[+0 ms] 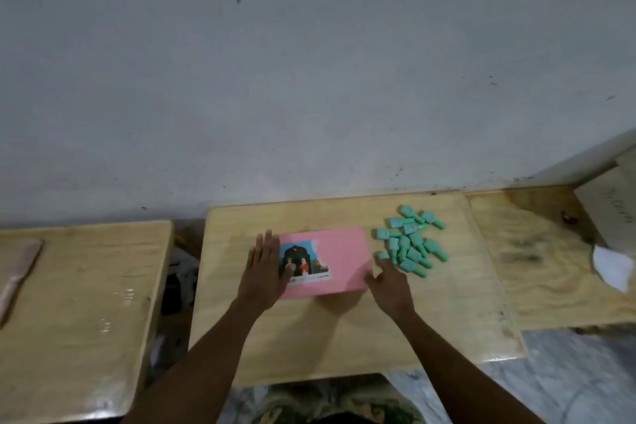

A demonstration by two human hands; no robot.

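Standing against a stained grey-white wall point(309, 79), a pale plywood surface point(309, 337) carries a flat pink rectangular cardboard box point(340, 255), which lies near its middle. The box lid is plain pink except for a printed picture label on its left half, showing two figures under a dark arch with a crescent. Left of the box, across a gap, is a second wooden board point(86, 303); right of it a third board point(537, 268) holds a white carton point(612, 210) and a crumpled white paper point(614, 267).

The left hand point(266, 272) lies flat along the box's left edge, its fingers point(268, 244) straight and together, the thumb resting on the label. The right hand point(390, 280) is at the box's near right corner, its fingers point(387, 265) loosely spread and gripping nothing, the thumb touching the box's side. Just right of the box lies a heap of small teal plastic bottle-shaped pieces point(411, 244); one lies at the right fingertips.
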